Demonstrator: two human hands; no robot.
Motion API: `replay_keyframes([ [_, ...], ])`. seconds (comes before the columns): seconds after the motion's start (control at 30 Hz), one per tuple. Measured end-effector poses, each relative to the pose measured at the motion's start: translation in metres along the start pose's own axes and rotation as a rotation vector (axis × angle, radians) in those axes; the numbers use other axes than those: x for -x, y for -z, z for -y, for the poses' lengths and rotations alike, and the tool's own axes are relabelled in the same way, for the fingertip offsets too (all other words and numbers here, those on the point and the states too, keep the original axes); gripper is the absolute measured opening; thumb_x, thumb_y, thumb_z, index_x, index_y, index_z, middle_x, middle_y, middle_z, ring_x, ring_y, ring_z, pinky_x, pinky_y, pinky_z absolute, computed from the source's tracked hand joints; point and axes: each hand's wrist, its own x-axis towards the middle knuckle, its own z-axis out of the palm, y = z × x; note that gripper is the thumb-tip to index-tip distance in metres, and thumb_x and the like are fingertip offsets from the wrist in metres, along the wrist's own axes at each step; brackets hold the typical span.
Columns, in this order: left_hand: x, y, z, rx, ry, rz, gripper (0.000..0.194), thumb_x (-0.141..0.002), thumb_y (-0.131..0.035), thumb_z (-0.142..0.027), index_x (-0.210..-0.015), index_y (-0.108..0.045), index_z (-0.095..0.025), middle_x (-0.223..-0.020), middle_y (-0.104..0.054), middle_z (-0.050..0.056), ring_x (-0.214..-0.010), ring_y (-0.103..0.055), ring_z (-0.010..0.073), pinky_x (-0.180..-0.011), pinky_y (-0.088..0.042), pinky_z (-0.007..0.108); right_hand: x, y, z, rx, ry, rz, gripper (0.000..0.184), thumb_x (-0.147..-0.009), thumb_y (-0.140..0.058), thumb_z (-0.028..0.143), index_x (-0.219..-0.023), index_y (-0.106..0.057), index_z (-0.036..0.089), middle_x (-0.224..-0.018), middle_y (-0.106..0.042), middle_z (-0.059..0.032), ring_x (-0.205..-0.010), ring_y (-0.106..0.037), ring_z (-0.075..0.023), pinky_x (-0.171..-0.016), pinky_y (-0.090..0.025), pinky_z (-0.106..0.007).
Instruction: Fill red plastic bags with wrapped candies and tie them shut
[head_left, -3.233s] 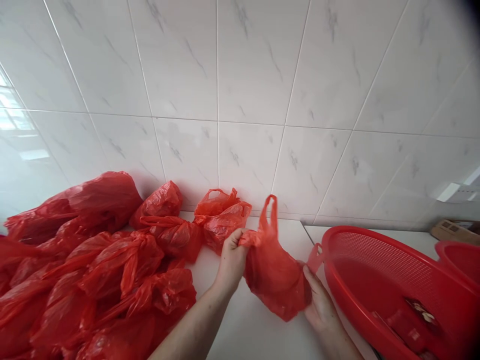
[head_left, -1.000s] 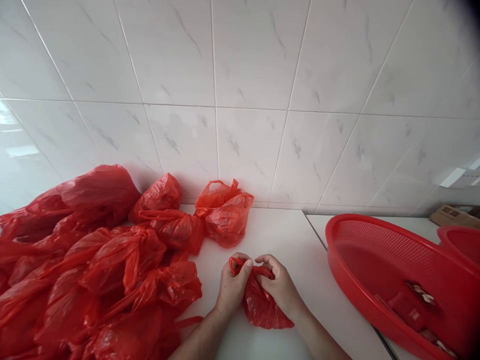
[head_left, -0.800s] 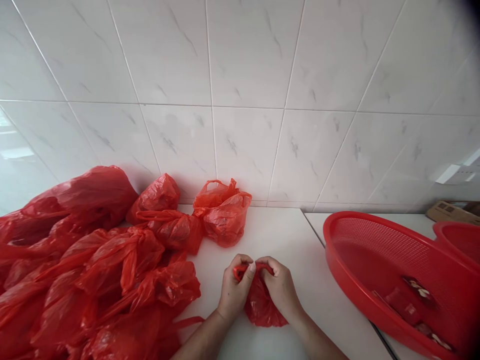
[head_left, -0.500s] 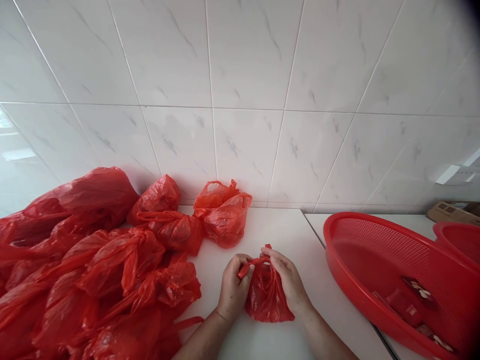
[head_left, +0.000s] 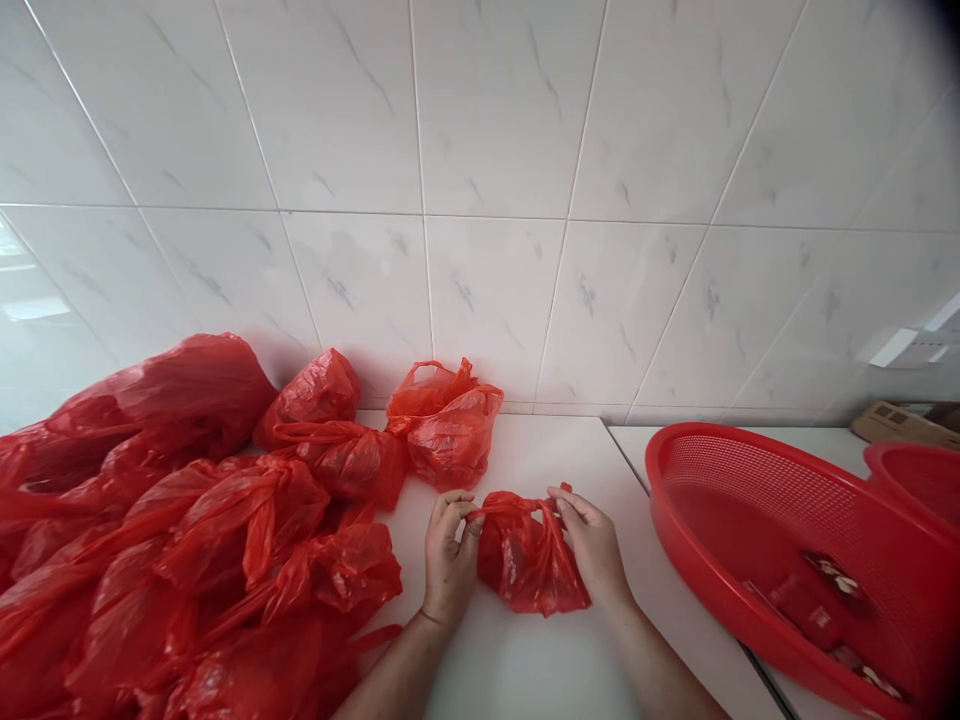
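The small red plastic bag (head_left: 529,560) hangs between your hands, just in front of you on the white countertop (head_left: 525,670), and you can't tell whether its sagging body touches the surface. Your left hand (head_left: 450,555) is closed on the bag's left handle, pinching it between fingers and thumb. Your right hand (head_left: 589,545) grips the right side of the bag's top in the same way, so the gathered neck stretches taut between them. Just beyond it, a loosely tied red bag (head_left: 448,430) sits by the wall, beside a knotted red bag (head_left: 346,462). To your left, a large heap of tied red bags (head_left: 225,540) spreads across the counter, near your left forearm. To your right, well clear of your right hand, lies a round red mesh basket (head_left: 780,530) with small red packets (head_left: 810,610) inside. A second red basket (head_left: 911,480) and a cardboard box (head_left: 896,420) sit past it, below white marble-effect wall tiles (head_left: 487,130).
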Motion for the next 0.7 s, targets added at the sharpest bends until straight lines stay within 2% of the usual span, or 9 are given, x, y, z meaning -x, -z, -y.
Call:
replay_keyframes([
  [0.1,-0.003,0.002,0.000,0.021,-0.007,-0.020,0.013,-0.086,-0.053,-0.029,-0.077,-0.060,-0.021,-0.093,-0.058,0.005,-0.091,-0.055,0.0201,-0.083,-0.045,0.033,-0.006,0.005,-0.003,0.045,0.005,-0.064,0.038,-0.075,-0.063,0.047,-0.101,-0.071,0.020,-0.107,-0.070,-0.0077,-0.099,-0.064,-0.0271,-0.090,-0.050,-0.041],
  [0.2,-0.006,0.004,0.000,0.073,0.030,-0.090,0.016,-0.086,-0.052,-0.034,-0.079,-0.058,-0.021,-0.084,-0.057,0.003,-0.080,-0.054,0.0174,-0.076,-0.046,0.029,-0.011,0.014,0.000,0.106,0.023,-0.165,0.037,-0.073,-0.062,0.044,-0.097,-0.072,0.019,-0.107,-0.070,-0.0088,-0.096,-0.065,-0.0284,-0.088,-0.050,-0.042],
  [0.37,-0.009,0.005,0.005,0.189,0.253,-0.209,0.021,-0.085,-0.054,-0.040,-0.077,-0.054,-0.021,-0.073,-0.052,-0.002,-0.069,-0.051,0.0136,-0.067,-0.045,0.024,-0.020,0.034,0.004,0.181,0.009,-0.305,0.035,-0.071,-0.056,0.037,-0.095,-0.072,0.017,-0.108,-0.070,-0.0089,-0.097,-0.065,-0.0287,-0.084,-0.051,-0.039],
  [0.5,-0.009,0.006,0.013,0.261,0.389,-0.220,0.023,-0.084,-0.053,-0.043,-0.079,-0.053,-0.021,-0.076,-0.053,-0.003,-0.070,-0.053,0.0124,-0.068,-0.047,0.024,-0.025,0.039,-0.004,0.201,0.010,-0.308,0.035,-0.071,-0.054,0.035,-0.096,-0.072,0.017,-0.110,-0.070,-0.0094,-0.102,-0.063,-0.0297,-0.083,-0.050,-0.039],
  [0.7,-0.016,0.010,0.017,0.238,0.425,-0.221,0.030,-0.079,-0.057,-0.049,-0.078,-0.056,-0.019,-0.074,-0.057,-0.001,-0.069,-0.056,0.0139,-0.064,-0.047,0.024,-0.025,0.037,-0.016,0.227,0.068,-0.250,0.032,-0.074,-0.054,0.039,-0.094,-0.071,0.020,-0.107,-0.070,-0.0074,-0.107,-0.059,-0.0282,-0.091,-0.046,-0.039],
])
